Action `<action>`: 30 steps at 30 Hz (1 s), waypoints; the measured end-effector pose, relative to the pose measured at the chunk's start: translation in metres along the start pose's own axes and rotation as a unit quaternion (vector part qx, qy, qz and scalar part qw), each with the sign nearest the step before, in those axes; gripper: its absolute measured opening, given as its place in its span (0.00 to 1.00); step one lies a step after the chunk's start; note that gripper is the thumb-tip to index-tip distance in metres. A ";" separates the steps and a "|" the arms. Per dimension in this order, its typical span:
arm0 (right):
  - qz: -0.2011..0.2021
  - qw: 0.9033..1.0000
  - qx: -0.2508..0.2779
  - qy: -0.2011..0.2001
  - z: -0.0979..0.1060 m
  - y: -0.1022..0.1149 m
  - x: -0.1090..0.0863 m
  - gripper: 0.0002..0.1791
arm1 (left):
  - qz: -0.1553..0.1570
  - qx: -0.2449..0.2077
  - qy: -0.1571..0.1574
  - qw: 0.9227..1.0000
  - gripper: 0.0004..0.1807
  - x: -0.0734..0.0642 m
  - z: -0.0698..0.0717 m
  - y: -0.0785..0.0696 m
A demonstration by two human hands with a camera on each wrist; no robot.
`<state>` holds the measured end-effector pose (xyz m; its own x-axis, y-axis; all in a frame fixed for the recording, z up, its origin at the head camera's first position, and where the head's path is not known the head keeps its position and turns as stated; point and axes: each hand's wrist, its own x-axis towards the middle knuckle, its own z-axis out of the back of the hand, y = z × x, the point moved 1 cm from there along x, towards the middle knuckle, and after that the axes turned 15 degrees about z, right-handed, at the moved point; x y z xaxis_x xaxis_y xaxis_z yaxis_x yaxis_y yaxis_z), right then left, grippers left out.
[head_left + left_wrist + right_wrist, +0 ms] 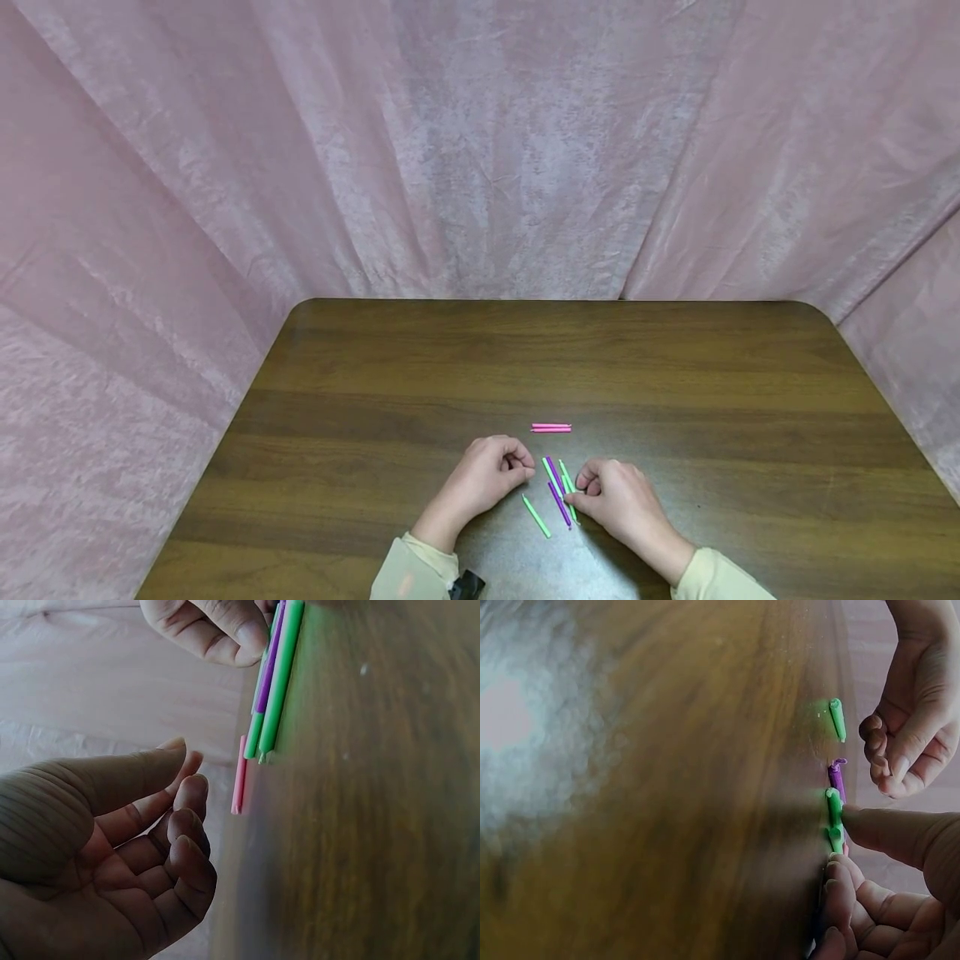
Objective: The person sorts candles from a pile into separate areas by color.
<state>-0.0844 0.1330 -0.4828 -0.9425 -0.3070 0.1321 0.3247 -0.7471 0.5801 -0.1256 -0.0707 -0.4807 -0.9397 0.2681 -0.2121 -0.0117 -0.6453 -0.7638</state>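
Thin birthday candles lie on the table. In the head view, a loose bunch of green candles (551, 472) and purple candles (558, 505) sits between the two hands. My right hand (621, 500) is at the bunch's right side; its thumb and fingertip pinch a green candle (834, 805), seen close in the right wrist view. My left hand (487, 475) hovers left of the bunch, fingers loosely bent, holding nothing. Near it, a single green candle (536, 516) lies apart at a slant. Two pink candles (551, 428) lie side by side beyond the bunch.
The brown wooden table (360, 375) has rounded far corners. A pink velvety curtain (495, 150) hangs behind it and along both sides. A small black object (468, 585) shows by the left sleeve (415, 571).
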 end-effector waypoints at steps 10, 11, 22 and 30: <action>-0.005 1.000 0.003 0.005 0.000 0.000 0.000 0.15 | -0.001 0.002 0.000 1.000 0.06 -0.002 -0.003 0.002; -0.006 1.000 0.003 0.005 0.000 0.000 0.000 0.15 | -0.002 0.002 -0.001 1.000 0.06 -0.002 -0.003 0.002; -0.010 1.000 0.007 0.012 0.001 0.001 0.000 0.15 | -0.009 0.014 -0.006 1.000 0.05 -0.002 -0.003 0.003; -0.011 1.000 0.003 0.018 0.001 0.001 0.000 0.15 | -0.007 0.016 -0.007 1.000 0.05 -0.002 -0.003 0.002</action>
<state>-0.0840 0.1330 -0.4810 -0.9461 -0.3111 0.0905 0.3029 -0.7500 0.5881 -0.1223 -0.0705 -0.4836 -0.9441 0.2675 -0.1926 -0.0359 -0.6642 -0.7467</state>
